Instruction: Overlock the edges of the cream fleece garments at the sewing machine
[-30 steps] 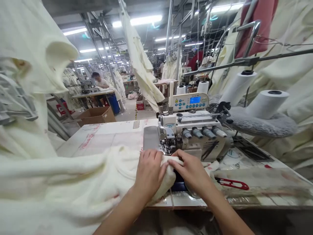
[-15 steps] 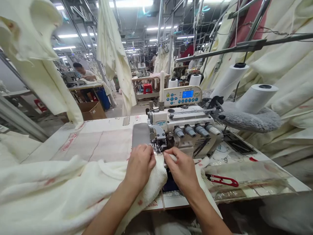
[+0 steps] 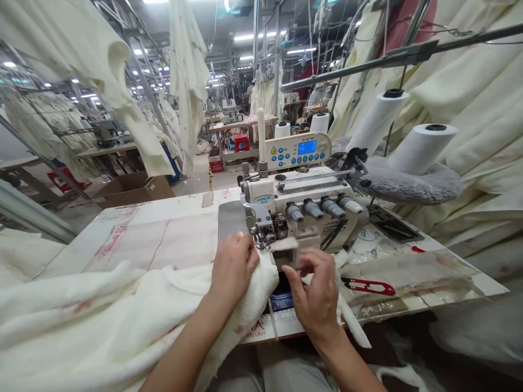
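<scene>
A cream fleece garment (image 3: 102,321) lies bunched over the left of the sewing table (image 3: 163,239), its edge reaching the presser foot of a white overlock machine (image 3: 302,209). My left hand (image 3: 232,267) lies on the fabric edge beside the foot, fingers curled down on the cloth. Just right of it my right hand (image 3: 316,296) hovers in front of the machine base, fingers bent and apart, holding nothing that I can see. A thin strip of trimmed fleece (image 3: 351,324) hangs off the table edge beside that hand.
Red thread snips (image 3: 368,285) lie right of my right hand. Two white thread cones (image 3: 420,147) stand behind the machine on a grey fleece pad. Cream garments (image 3: 482,109) hang at right and overhead. A cardboard box (image 3: 131,188) sits on the floor at left.
My right hand has come off the fabric edge at the presser foot and drawn back toward me with fingers spread. My left hand stays on the cloth. The view has tilted and shifted a little.
</scene>
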`<state>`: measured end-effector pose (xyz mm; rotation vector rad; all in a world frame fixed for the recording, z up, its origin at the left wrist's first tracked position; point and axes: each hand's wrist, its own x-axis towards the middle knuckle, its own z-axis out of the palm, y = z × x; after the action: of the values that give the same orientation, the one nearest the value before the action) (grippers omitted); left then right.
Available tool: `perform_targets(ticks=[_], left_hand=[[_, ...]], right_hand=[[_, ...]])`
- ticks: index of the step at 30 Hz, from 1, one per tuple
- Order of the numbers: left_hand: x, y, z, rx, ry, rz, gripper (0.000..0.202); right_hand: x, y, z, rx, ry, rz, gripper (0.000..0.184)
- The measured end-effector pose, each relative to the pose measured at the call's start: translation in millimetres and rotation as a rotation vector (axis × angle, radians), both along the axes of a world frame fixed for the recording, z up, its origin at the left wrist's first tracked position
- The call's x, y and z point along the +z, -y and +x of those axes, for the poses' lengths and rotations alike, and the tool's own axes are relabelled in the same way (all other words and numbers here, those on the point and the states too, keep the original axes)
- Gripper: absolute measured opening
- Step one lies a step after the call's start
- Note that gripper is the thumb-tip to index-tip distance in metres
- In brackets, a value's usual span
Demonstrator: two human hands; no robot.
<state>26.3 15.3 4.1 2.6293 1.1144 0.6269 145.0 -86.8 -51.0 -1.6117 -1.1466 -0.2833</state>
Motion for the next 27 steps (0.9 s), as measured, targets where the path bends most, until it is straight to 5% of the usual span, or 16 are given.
perform_targets(ticks=[6,9,14,22,27], left_hand=[[1.9,1,-2,-0.014,0.020,-0.005,0.014],[5.3,2,-5,-0.018,-0.005,0.003,0.015],[10.1,6,-13,-0.064,0.006,-0.086,0.008],[6.2,-8,-4,-0.016,0.058,-0.117,0.009],[3.6,4,-9,0.010,0.057,0.134,0.013]], right_hand=[[-15.7,2,-9,0.447,-0.255,-0.390,0.057],[-13.1,0,-16,0.511,-0.365,-0.386,0.053],[-5.0,16,-14,0.659,-0.844,-0.347,0.034],[-5.2,6,-10,0.579,-1.061,-0.280,0.039],[-0.1,7,-14,0.624,-1.201,-0.190,0.029]])
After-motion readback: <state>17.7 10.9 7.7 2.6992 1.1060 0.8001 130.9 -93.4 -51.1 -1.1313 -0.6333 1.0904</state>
